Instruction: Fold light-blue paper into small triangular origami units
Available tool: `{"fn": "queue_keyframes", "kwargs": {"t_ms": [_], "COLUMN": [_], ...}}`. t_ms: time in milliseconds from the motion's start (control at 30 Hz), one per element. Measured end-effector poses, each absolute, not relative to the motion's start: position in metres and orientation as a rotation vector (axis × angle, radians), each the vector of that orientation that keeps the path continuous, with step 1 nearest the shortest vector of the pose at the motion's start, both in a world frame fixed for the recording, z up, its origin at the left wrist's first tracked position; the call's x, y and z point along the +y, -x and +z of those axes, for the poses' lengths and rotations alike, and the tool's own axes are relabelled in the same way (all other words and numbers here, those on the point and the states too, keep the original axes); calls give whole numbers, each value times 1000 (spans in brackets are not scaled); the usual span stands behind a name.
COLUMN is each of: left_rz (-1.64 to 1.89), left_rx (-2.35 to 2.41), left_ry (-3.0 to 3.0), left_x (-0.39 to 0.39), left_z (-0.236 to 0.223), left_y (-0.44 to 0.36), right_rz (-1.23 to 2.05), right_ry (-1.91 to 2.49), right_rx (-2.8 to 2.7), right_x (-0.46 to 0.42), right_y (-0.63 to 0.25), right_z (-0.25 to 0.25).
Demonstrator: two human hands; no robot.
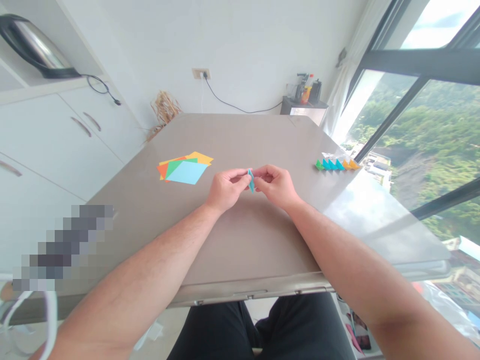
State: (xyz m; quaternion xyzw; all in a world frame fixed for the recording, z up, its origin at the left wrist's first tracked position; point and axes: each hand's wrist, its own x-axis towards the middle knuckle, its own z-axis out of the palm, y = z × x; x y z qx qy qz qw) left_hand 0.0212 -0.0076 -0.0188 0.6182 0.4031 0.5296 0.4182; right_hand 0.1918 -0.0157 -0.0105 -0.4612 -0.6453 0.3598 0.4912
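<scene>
A small folded piece of blue paper (251, 181) is held upright between my hands, just above the table. My left hand (226, 189) pinches its left side between thumb and fingers. From the other side, my right hand (276, 185) grips it with closed fingers, and the fingertips partly hide its edges. To the left of my hands lies a fanned stack of coloured paper sheets (186, 172), light blue on top with green, orange and yellow below. A row of small folded paper boats (331, 165) in green, blue and orange stands far to the right.
The grey-brown table (247, 240) spreads around my hands, its front edge close to my legs. A pixelated dark object (71, 240) covers the left edge. Beyond the table are a wall socket (201, 74) with a cable and a small cabinet (303, 109); windows line the right.
</scene>
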Motion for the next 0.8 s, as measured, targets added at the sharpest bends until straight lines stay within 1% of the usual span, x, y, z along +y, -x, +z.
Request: {"fn": "queue_keyframes", "kwargs": {"t_ms": [200,667,800], "left_rz": [1308,1279,1330], "left_rx": [1054,1017,1064], "left_ry": [-1679,-1553,-1613], "left_x": [-6,-4,-2], "left_z": [-21,-24,-23], "left_y": [-19,-18,-18], "right_rz": [752,617,464], "right_ry": [1170,1206,1117], "right_rx": [-1622,-1624,-1651], "right_x": [-18,-15,-14], "right_y": [-190,-190,-189], "right_z": [-7,-9,-10]}}
